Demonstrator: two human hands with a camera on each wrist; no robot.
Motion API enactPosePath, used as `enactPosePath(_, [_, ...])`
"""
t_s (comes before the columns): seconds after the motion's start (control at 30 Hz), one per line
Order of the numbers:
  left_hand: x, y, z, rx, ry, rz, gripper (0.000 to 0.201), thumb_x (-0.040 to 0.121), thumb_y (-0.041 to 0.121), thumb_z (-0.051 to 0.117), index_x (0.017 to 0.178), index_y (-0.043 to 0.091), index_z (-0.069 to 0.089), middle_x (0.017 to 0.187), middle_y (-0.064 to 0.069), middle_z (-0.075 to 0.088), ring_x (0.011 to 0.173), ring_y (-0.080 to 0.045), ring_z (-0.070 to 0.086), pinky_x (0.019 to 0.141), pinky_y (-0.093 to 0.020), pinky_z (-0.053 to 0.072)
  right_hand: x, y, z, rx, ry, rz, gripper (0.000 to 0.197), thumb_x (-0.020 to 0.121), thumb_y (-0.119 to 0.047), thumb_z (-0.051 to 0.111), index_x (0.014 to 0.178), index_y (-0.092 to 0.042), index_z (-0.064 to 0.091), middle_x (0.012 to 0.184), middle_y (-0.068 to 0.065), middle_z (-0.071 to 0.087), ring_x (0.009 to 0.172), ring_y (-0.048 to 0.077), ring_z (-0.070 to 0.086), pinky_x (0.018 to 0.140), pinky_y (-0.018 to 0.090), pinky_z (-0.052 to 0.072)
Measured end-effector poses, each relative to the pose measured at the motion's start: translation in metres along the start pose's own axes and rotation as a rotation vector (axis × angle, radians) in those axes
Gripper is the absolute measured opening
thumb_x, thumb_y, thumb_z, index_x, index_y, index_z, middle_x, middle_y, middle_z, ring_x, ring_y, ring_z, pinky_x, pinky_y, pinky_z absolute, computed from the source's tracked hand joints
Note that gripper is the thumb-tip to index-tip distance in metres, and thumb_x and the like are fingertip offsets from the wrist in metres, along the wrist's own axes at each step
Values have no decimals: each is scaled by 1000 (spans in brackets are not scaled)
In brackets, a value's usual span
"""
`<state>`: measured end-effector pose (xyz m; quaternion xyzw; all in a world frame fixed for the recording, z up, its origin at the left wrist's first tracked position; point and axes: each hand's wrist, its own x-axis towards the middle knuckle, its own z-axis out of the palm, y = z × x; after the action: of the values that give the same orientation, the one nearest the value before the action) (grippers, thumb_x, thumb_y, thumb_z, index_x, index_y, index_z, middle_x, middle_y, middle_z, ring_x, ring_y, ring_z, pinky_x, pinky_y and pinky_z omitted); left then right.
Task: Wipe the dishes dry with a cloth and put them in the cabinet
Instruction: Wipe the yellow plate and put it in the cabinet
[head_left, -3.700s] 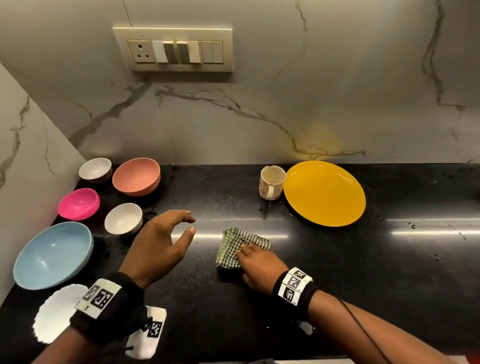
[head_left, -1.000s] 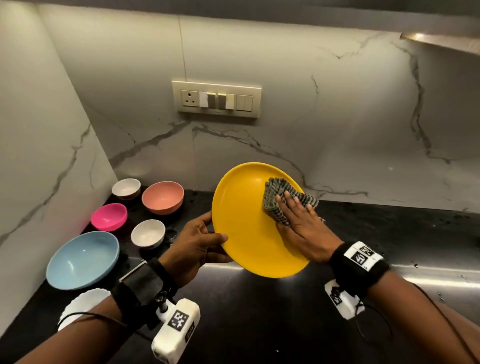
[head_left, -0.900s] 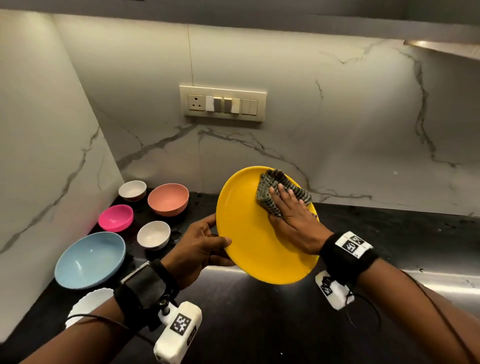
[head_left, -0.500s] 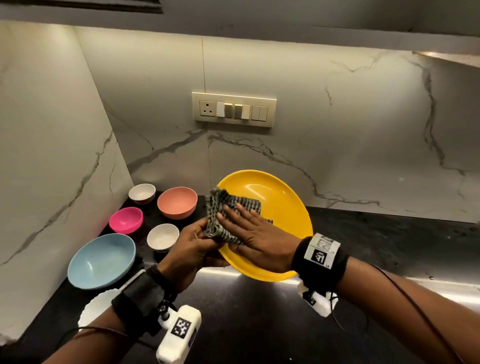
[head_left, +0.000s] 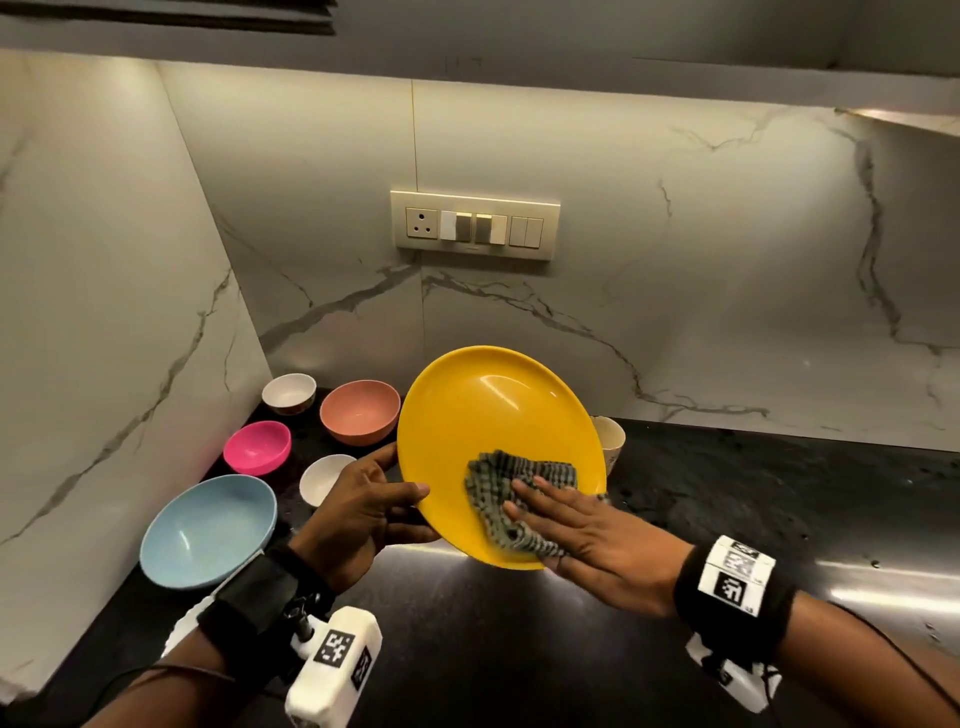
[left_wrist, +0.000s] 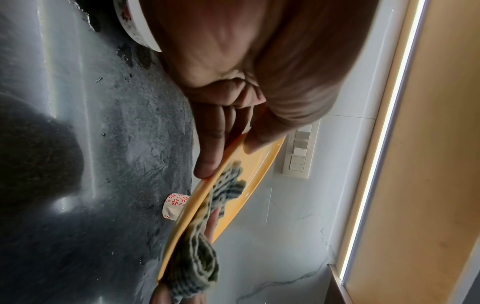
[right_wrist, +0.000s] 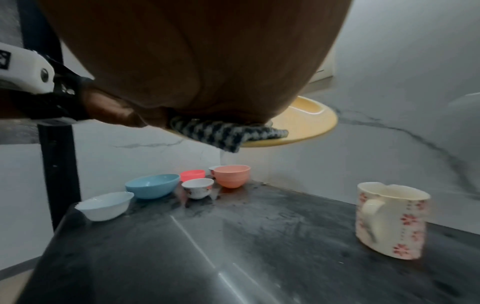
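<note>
A yellow plate (head_left: 483, 415) is held tilted above the black counter (head_left: 727, 493). My left hand (head_left: 363, 512) grips its left rim, thumb on the face and fingers behind, as the left wrist view shows on the plate's edge (left_wrist: 262, 164). My right hand (head_left: 587, 535) presses a checked cloth (head_left: 511, 486) flat against the plate's lower right part with straight fingers. In the right wrist view the cloth (right_wrist: 221, 131) hangs over the plate's rim (right_wrist: 311, 127) under my palm.
Bowls stand at the counter's left end: light blue (head_left: 208, 530), pink (head_left: 257, 447), salmon (head_left: 358, 410), two small white ones (head_left: 288, 392) (head_left: 322, 478), and a scalloped white one (right_wrist: 103, 205). A flowered mug (right_wrist: 389, 218) stands behind the plate. A switch panel (head_left: 475, 226) is on the wall.
My right hand has slid the cloth from the plate's left rim down to its lower right part. The plate now faces me more openly, still held by my left hand.
</note>
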<state>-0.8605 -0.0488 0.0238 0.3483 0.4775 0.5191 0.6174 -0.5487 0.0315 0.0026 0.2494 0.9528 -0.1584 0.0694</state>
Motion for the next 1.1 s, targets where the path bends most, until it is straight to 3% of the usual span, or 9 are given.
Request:
enactPosePath(0.27, [3, 12, 5, 6, -61, -1, 59, 92, -2, 65, 146, 20, 53, 127, -17, 73, 94, -46, 72, 71, -45, 66, 17, 40, -16, 172, 167, 191, 62, 110, -56, 28, 162, -51, -7, 170, -24, -19, 154, -5, -24, 132, 43, -7])
enactPosePath(0.4, [2, 17, 7, 21, -63, 51, 53, 96, -2, 63, 144, 19, 56, 126, -19, 72, 92, -46, 72, 71, -45, 67, 32, 15, -15, 239, 232, 158, 66, 108, -59, 30, 164, -49, -5, 170, -25, -18, 155, -2, -25, 132, 45, -6])
enactPosePath(0.6, [6, 20, 5, -5, 19, 80, 42, 99, -6, 58, 135, 15, 63, 120, -25, 73, 88, -42, 73, 65, -40, 66, 39, -48, -1, 52, 272, -18, 82, 102, -69, 46, 163, -52, -6, 172, -23, -14, 159, 7, -22, 130, 43, -10])
enactPosePath(0.7, [4, 22, 5, -21, 24, 64, 39, 99, -5, 58, 133, 13, 64, 116, -27, 74, 82, -38, 75, 63, -37, 65, 41, -55, 16, 20, 473, -13, 69, 106, -49, 49, 166, -46, 14, 174, -17, 13, 163, 13, 5, 131, 50, 16])
enactPosePath(0.8, [3, 22, 8, -21, 47, 54, 37, 99, -3, 59, 132, 12, 65, 113, -28, 74, 79, -36, 76, 62, -37, 66, 40, -53, 27, -4, 649, -81, 65, 100, -22, 62, 161, -31, 40, 164, -7, 44, 153, 20, 40, 116, 49, 44])
enactPosePath(0.93, [2, 25, 9, -68, 64, 66, 31, 99, 2, 61, 130, 5, 66, 114, -29, 74, 92, -40, 77, 79, -41, 67, 36, -52, 7, 144, 711, -155, 61, 94, -7, 66, 152, -24, 55, 148, -8, 62, 137, 13, 58, 107, 40, 52])
enactPosePath(1.0, [3, 26, 7, -81, 61, 91, 34, 97, 14, 66, 129, 0, 66, 116, -31, 73, 102, -43, 75, 86, -40, 65, 33, -53, -11, 338, 748, -148, 49, 96, -5, 71, 141, -25, 65, 126, -13, 73, 114, 8, 70, 91, 34, 57])
enactPosePath(1.07, [7, 29, 4, -90, 82, 121, 44, 93, 20, 69, 130, -2, 65, 118, -32, 72, 108, -45, 73, 86, -38, 65, 31, -54, -31, 550, 806, -108, 35, 95, -8, 77, 128, -20, 73, 106, -11, 77, 90, 11, 73, 76, 38, 59])
enactPosePath(1.1, [8, 31, 3, -83, 104, 140, 45, 92, 19, 69, 133, 0, 64, 118, -30, 72, 108, -44, 73, 85, -37, 65, 30, -53, -41, 665, 841, -63, 34, 93, -9, 81, 125, -16, 75, 104, -6, 78, 89, 15, 75, 76, 42, 60])
